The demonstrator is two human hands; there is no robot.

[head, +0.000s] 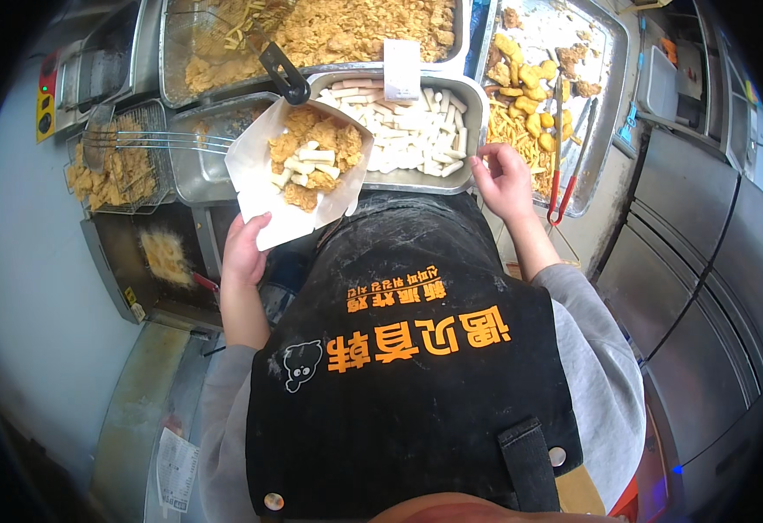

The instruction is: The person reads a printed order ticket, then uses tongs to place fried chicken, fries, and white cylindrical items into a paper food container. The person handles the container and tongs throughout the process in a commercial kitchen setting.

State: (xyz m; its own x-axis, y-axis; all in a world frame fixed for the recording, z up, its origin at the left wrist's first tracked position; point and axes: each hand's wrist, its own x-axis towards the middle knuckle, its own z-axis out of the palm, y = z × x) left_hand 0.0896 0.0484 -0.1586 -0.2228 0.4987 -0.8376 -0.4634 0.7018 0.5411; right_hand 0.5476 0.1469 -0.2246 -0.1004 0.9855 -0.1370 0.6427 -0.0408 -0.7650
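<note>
My left hand (244, 252) grips the near corner of an open white paper takeout box (277, 225), thumb on top. Pieces of fried chicken (301, 197) fill the box, with several short white rice-cake sticks (316, 157) on top of them. Beyond and to the right is a metal tray (414, 182) full of white rice-cake sticks (394, 134). My right hand (505, 180) is at this tray's right rim, fingers curled, thumb and forefinger slightly apart, nothing seen between them. The box covers part of the tray's left side.
Red-handled tongs (563, 189) lie on a large tray (607, 78) with nuggets and fries. Fried chicken fills a back tray (172, 72). At left are a wire fry basket (120, 160), another metal tray (198, 180) and a fryer (165, 255) with bubbling oil. A printed slip (402, 68) lies over the rice-cake tray's edge.
</note>
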